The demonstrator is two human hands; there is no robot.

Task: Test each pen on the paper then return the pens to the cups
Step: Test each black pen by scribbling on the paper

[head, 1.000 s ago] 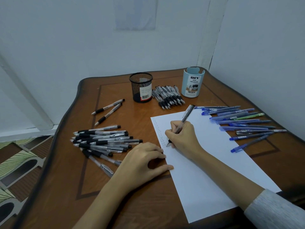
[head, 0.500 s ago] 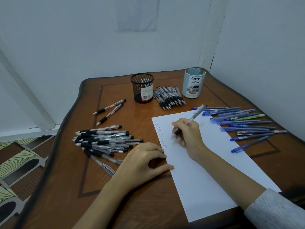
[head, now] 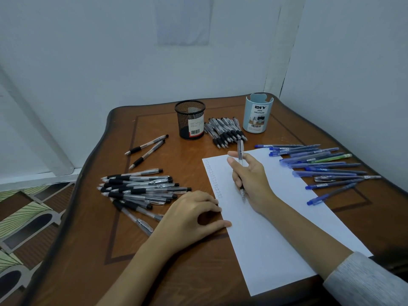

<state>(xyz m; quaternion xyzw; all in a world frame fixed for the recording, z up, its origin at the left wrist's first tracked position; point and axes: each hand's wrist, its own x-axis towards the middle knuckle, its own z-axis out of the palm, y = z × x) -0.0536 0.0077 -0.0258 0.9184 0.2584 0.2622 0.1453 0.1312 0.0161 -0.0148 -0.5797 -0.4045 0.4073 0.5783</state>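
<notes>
Table edge (head: 88,228) curves in at the left; bare wood lies between it and the heap of black pens (head: 141,188). The left hand (head: 189,217) rests loosely curled, holding nothing, fingertips on the left edge of the paper (head: 276,239). The right hand (head: 251,180) grips the pen (head: 240,150) over the paper's far half. Its long axis runs near to far, tip toward the person, top end toward the gap between mesh cup (head: 190,120) and blue cup (head: 257,114). Blue pens (head: 320,166) lie along the paper's right edge.

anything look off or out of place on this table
Nothing is spilled or damaged. One green pen lies among the blue pens right of the paper, and two black pens lie apart from the big pile.
</notes>
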